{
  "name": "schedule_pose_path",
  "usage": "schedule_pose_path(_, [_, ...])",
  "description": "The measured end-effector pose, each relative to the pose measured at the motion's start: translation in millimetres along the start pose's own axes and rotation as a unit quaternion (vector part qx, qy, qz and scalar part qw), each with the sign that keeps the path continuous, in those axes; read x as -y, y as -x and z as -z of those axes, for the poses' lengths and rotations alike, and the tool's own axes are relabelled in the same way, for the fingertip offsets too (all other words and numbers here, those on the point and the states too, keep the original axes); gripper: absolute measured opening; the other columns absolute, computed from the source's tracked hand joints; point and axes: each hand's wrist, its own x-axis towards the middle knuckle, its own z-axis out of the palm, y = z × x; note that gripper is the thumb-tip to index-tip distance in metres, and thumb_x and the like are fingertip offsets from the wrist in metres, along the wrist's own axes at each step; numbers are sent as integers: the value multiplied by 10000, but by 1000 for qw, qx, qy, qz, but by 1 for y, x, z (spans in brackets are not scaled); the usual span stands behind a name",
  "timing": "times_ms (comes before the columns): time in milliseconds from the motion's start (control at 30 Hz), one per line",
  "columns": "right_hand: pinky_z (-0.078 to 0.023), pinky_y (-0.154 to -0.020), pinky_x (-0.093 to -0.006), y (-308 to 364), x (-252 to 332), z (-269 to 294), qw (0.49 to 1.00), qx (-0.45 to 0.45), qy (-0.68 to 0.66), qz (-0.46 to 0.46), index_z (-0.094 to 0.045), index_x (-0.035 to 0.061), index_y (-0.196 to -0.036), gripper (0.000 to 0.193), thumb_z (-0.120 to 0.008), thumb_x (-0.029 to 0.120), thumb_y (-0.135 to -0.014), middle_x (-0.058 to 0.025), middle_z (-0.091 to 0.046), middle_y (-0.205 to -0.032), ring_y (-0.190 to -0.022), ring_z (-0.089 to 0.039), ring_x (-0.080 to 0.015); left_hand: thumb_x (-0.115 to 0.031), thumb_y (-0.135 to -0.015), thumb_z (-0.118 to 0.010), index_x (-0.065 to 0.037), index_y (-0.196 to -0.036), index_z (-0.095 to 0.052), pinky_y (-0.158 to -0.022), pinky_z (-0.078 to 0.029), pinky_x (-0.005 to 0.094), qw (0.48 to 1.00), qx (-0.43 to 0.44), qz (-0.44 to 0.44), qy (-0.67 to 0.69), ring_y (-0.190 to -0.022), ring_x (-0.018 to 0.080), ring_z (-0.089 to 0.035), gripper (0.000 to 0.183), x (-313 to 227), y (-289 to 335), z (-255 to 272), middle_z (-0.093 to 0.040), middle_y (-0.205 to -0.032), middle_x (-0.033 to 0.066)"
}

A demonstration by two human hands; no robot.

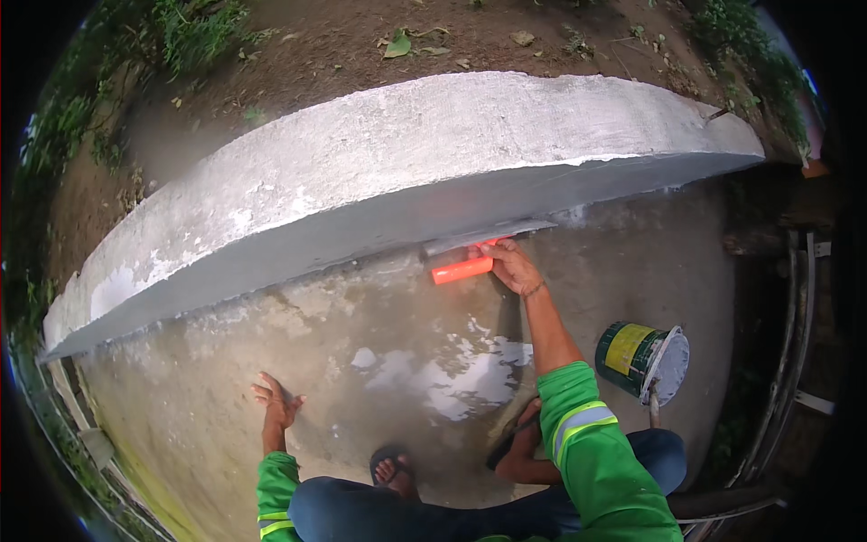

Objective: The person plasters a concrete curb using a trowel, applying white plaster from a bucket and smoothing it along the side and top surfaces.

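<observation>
My right hand [515, 266] is wrapped around the orange handle of a plastering trowel [461, 270]. Its flat metal blade lies along the foot of a low wall [361, 221], where the smooth grey inner face meets the concrete floor [334, 334]. Part of the blade is hidden behind the handle and fingers. Off to the left, my left hand [278, 404] is open with fingers spread, low over the floor or resting on it; I cannot tell which. White smears of filler [461, 375] mark the concrete between my two hands.
A dark green bucket [617, 348] with a yellow label and white paste at its mouth tilts beside my right arm. My sandalled feet [395, 470] are close below. Bare soil [343, 45] with leaves lies beyond the wall; railings [795, 334] line the right side.
</observation>
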Motion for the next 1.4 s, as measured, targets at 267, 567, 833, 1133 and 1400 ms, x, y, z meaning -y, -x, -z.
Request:
schedule_pose_path(267, [-482,-962,-335,37,59,-54,997,-37,64,38,-562,-58,-1124,273,-628,111,-921,-151,-654,-1095,-1006,-631,-209,-281,-727,-841,-220,-1470,274,-1088,-226,652,1000,-4,-21,21,-1355,642,90,1342,-4,4,0,282,-1476,361])
schedule_pose_path(567, [-505,-903,-369,143,203,-215,985,-9,93,144,-588,-84,-1051,270,-628,138,-904,-207,-666,-1043,-909,-664,-249,-332,-793,-728,-196,-1442,322,-1071,-240,680,999,-17,-32,4,-1350,643,50,1242,18,-29,-6,239,-1488,354])
schedule_pose_path(833, [-441,-1040,-404,266,214,-202,941,-66,51,328,-549,-31,-1249,433,-620,28,-826,-129,-619,-1224,-1173,-584,-271,-494,-729,-787,-144,-1430,348,-1117,-127,652,996,22,31,-77,-1349,647,116,1379,-23,-7,-10,287,-1457,388])
schedule_pose_path(1133, [-444,-958,-313,265,76,-101,917,-303,87,246,-591,-6,-1193,334,-628,76,-871,-83,-643,-1116,-1031,-606,-163,-512,-778,-739,-50,-1417,338,-1113,-132,653,988,9,24,-152,-1331,679,67,1334,-19,-1,-3,215,-1422,476])
schedule_pose_path(1400, [-460,-815,-291,198,219,-46,791,-404,321,330,-655,2,-1051,259,-690,123,-824,-72,-643,-1015,-913,-581,-142,-380,-791,-750,-58,-1444,280,-1101,-207,642,962,-47,-2,-267,-1280,718,-145,1262,13,-49,-11,19,-1472,461])
